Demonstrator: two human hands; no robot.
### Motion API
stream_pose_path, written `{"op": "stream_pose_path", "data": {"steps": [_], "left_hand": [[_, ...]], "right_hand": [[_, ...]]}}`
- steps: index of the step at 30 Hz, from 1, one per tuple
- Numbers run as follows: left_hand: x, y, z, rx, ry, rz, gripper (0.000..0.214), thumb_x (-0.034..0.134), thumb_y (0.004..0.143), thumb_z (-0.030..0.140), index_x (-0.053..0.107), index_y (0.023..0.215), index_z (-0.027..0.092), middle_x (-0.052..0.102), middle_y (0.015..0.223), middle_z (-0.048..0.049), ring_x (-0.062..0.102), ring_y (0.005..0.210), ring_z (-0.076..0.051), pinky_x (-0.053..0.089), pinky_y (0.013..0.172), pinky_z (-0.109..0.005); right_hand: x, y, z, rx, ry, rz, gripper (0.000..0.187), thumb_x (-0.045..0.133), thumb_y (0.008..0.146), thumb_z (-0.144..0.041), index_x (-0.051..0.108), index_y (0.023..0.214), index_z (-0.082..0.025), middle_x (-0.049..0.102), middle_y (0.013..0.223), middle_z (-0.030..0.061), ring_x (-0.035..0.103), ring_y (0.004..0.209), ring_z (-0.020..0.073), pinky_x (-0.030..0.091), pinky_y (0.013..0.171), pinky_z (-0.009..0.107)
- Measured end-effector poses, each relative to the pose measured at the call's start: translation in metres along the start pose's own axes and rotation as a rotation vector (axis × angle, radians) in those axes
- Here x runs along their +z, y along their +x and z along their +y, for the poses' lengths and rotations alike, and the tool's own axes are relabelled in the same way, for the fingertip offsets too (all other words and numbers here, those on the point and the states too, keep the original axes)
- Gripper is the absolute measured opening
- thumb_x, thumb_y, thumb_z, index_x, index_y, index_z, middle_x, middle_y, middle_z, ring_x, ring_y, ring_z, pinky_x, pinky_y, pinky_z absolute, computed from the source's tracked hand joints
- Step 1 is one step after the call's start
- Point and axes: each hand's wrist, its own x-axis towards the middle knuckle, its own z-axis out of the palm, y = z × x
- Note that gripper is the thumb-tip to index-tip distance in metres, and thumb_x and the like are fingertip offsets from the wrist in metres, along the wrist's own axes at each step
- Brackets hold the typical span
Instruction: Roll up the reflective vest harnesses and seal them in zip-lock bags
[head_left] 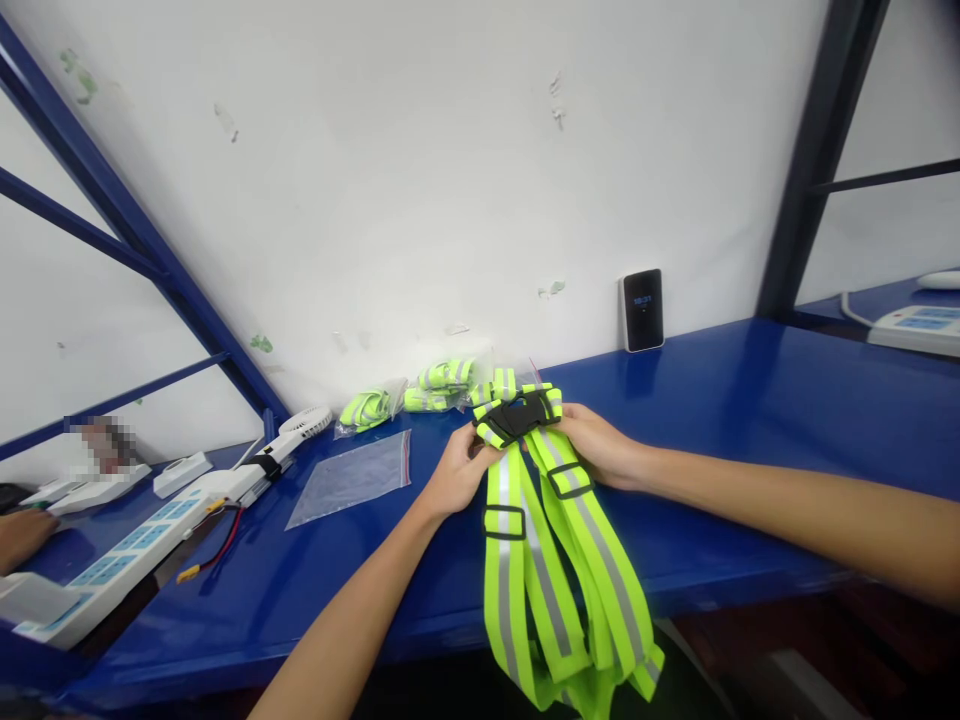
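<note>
Both hands hold a yellow-green reflective strap harness (546, 530) with grey stripes. My left hand (460, 470) is closed on its left top end, and my right hand (592, 447) grips the right top end. Between them is a black plastic buckle (519, 416). Its halves look joined, though the exact fit is hard to make out. Black slide adjusters sit on the straps below. The long loops hang down over the table's front edge. Left of my left hand lies a flat clear zip bag (352, 478).
Several bagged reflective straps (442, 383) lie against the wall. A small device with a lit screen (643, 311) leans there on the right. A power strip (127, 565), a white fan (306, 422) and a red-black cable (225, 545) are on the left of the blue table (720, 420). Another person's hand (26, 538) shows at far left.
</note>
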Motion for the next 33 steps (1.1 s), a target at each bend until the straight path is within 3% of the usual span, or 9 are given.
{"op": "stream_pose_path", "data": {"steps": [8, 15, 22, 33], "left_hand": [[0.008, 0.006, -0.003, -0.208, -0.506, 0.078, 0.042, 0.079, 0.068, 0.028, 0.067, 0.105, 0.012, 0.073, 0.100, -0.0101, 0.069, 0.092, -0.027, 0.051, 0.088, -0.038], [0.015, 0.006, 0.001, -0.309, -0.623, 0.081, 0.042, 0.079, 0.068, 0.024, 0.064, 0.107, 0.014, 0.073, 0.099, -0.0103, 0.070, 0.090, -0.026, 0.055, 0.085, -0.038], [0.020, 0.006, 0.001, -0.365, -0.591, 0.082, 0.042, 0.080, 0.068, 0.025, 0.066, 0.106, 0.013, 0.073, 0.102, -0.0107, 0.070, 0.093, -0.025, 0.052, 0.090, -0.037], [0.016, 0.008, -0.012, -0.174, -0.167, 0.103, 0.036, 0.067, 0.079, 0.025, 0.065, 0.112, 0.014, 0.072, 0.106, -0.0076, 0.066, 0.095, -0.023, 0.050, 0.088, -0.034]], "right_hand": [[-0.003, 0.003, 0.007, -0.042, -0.042, -0.034, 0.015, 0.078, 0.072, -0.025, 0.070, 0.080, -0.015, 0.076, 0.079, 0.0049, 0.070, 0.071, 0.0171, 0.054, 0.067, 0.025], [-0.002, 0.003, 0.008, -0.015, 0.003, -0.021, 0.016, 0.079, 0.071, -0.024, 0.071, 0.081, -0.015, 0.076, 0.075, 0.0052, 0.069, 0.063, 0.0181, 0.056, 0.064, 0.028], [-0.008, 0.010, 0.017, -0.085, -0.011, 0.003, 0.027, 0.082, 0.065, -0.022, 0.072, 0.089, -0.015, 0.077, 0.080, 0.0048, 0.071, 0.068, 0.0187, 0.055, 0.067, 0.028], [-0.005, 0.007, 0.018, -0.095, -0.150, 0.053, 0.036, 0.081, 0.063, -0.026, 0.072, 0.097, -0.015, 0.077, 0.089, 0.0054, 0.070, 0.070, 0.0216, 0.054, 0.069, 0.031]]}}
